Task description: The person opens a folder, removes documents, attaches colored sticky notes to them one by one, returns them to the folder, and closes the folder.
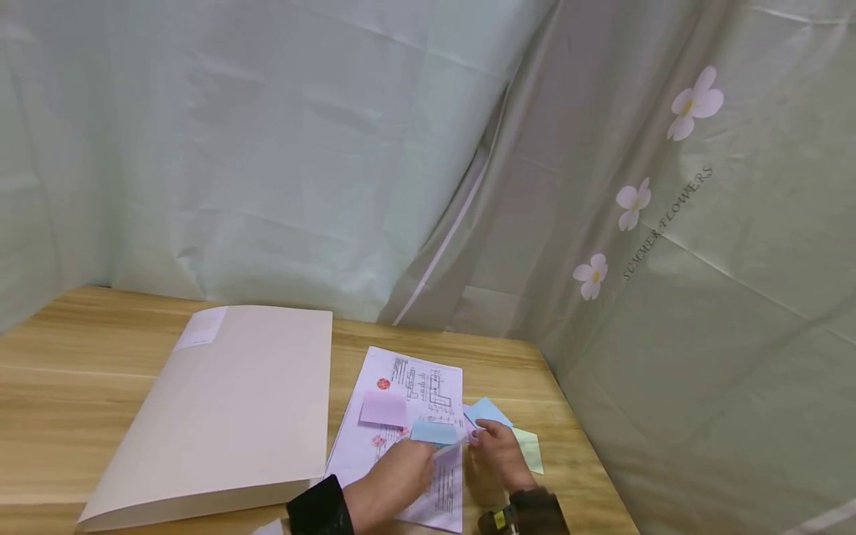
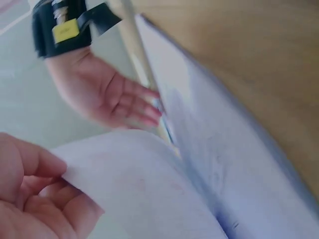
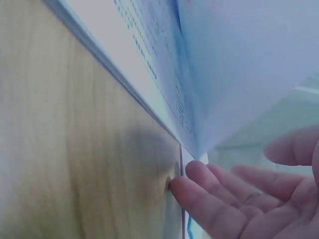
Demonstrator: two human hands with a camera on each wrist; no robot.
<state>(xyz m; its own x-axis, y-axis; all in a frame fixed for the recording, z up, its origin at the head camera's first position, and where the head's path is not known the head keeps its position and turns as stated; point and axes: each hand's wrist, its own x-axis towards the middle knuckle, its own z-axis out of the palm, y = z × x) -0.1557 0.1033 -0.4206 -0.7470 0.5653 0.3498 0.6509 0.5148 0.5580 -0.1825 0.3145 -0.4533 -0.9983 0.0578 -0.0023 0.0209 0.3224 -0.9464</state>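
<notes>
Behind the far edge and along the right side hangs a pale curtain [image 1: 267, 148], closing off the wooden table [image 1: 50, 386]. On the table's left part lies a large cream folder [image 1: 227, 409], apparently set there to leave working room on its right; its near right corner comes up against the printed sheets [image 1: 417, 375], and whether the two overlap I cannot tell. The sheets lie stacked right of the folder, squarely before the person, which puts them in easy reach of both hands.

One lifted sheet [image 2: 134, 184] rises from the stack. The left hand [image 1: 401, 472] pinches its edge between thumb and fingers, probably to keep it from dropping back over the page beneath. The right hand [image 1: 500, 449] holds nothing that shows; its fingers reach out loosely extended, tips by the stack's right edge, perhaps ready to steady it.

Smaller still are the sticky notes. A pink note [image 1: 384, 409] lies on the left half of the top page, with a blue note [image 1: 433, 432] to its right, nearer the person. Past the right edge, another blue slip [image 1: 490, 411] and a green note [image 1: 530, 449] lie around the right hand, which partly covers them and so stands in the way of seeing them whole.
</notes>
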